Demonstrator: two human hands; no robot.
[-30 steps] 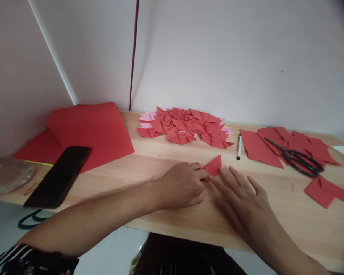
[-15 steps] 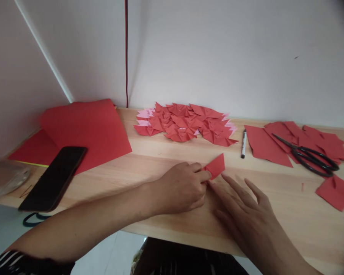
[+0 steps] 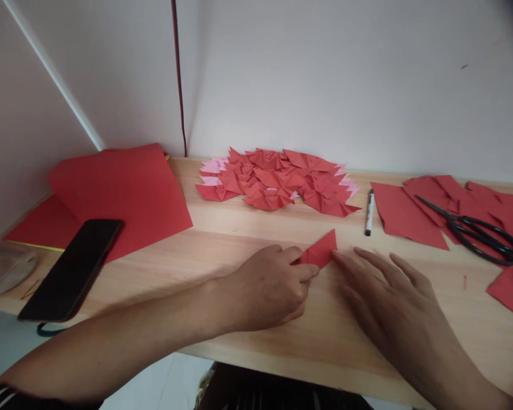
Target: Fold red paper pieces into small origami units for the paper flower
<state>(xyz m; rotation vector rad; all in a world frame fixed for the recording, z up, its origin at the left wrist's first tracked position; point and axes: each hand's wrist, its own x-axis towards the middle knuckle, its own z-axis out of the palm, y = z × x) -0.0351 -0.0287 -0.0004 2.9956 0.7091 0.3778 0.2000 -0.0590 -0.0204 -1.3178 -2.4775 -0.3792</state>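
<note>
A small folded piece of red paper (image 3: 321, 250) lies on the wooden table (image 3: 256, 347). My left hand (image 3: 277, 285) is closed around its left end, the fingers curled and partly covering it. My right hand (image 3: 388, 302) is open and lies low over the table, its fingers stretched out and one fingertip at the paper's right edge. Behind both hands lies a pile of folded red and pink paper pieces (image 3: 277, 179) along the wall.
At right lie a marker pen (image 3: 369, 213), cut red sheets (image 3: 405, 216) and black scissors (image 3: 484, 233), with another red piece (image 3: 512, 290) nearer. Large red sheets (image 3: 132, 193) and a phone (image 3: 72, 270) lie at left, beside a clear container (image 3: 6, 270).
My right hand has slid to the right, from the paper's lower edge to its right corner. My left hand keeps its hold. The whole view has shifted slightly.
</note>
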